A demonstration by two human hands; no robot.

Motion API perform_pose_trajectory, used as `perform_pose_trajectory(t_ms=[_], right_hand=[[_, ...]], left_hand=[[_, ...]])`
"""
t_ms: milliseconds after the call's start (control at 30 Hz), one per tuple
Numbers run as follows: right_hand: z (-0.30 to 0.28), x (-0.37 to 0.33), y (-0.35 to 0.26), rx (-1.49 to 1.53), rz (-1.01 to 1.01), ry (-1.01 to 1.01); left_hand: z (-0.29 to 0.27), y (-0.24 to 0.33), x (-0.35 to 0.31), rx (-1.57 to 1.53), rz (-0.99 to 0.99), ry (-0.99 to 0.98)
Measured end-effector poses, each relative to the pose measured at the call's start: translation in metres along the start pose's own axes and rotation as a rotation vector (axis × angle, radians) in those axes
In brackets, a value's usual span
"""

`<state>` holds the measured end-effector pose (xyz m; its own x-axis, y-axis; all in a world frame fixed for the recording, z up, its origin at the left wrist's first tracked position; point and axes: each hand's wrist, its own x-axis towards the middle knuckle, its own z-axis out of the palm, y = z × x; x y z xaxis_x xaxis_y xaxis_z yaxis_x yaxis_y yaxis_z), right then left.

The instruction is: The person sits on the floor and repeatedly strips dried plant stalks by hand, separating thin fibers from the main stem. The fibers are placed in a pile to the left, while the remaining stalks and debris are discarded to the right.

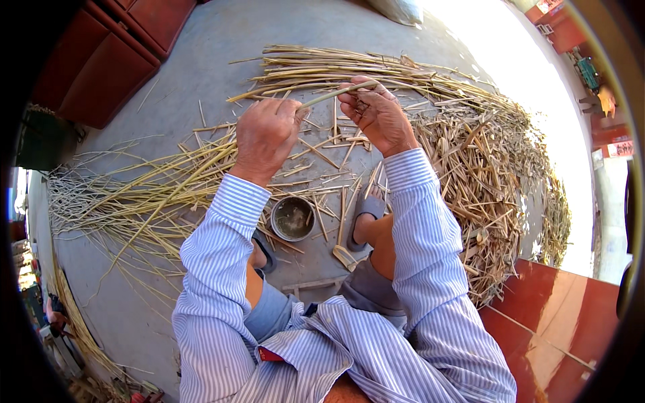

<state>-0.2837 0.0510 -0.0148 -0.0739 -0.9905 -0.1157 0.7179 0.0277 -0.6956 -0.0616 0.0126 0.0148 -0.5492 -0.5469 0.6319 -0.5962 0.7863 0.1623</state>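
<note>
A long, thin greenish stalk (327, 96) spans the gap between my two hands, slanting up to the right. My left hand (266, 138) is closed in a fist around its lower end. With the thumb and fingers of my right hand (376, 119) I grip the stalk near its other end. Beyond my hands lies a bundle of uncut dry stalks (322, 67) on the grey floor. Below my left wrist a round metal bowl (293, 238) stands between my feet, with murky liquid and a small piece inside.
Thin pale stems (154, 191) fan out across the floor at left. A heap of dry husks and cut pieces (480, 195) spreads at right. Red tiles (564, 302) fill the lower right. Dark red furniture (111, 60) stands at the upper left. Sandals (366, 215) are on my feet.
</note>
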Motion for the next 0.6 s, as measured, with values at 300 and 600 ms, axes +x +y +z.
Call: perform_pose_trajectory(t_ms=[300, 600], right_hand=[[0.003, -0.001, 0.003, -0.166, -0.081, 0.095], [-0.013, 0.008, 0.01, -0.239, -0.051, 0.368]], left_hand=[[0.002, -0.001, 0.0, 0.045, 0.061, 0.017], [-0.038, 0.002, 0.01, -0.29, -0.268, 0.385]])
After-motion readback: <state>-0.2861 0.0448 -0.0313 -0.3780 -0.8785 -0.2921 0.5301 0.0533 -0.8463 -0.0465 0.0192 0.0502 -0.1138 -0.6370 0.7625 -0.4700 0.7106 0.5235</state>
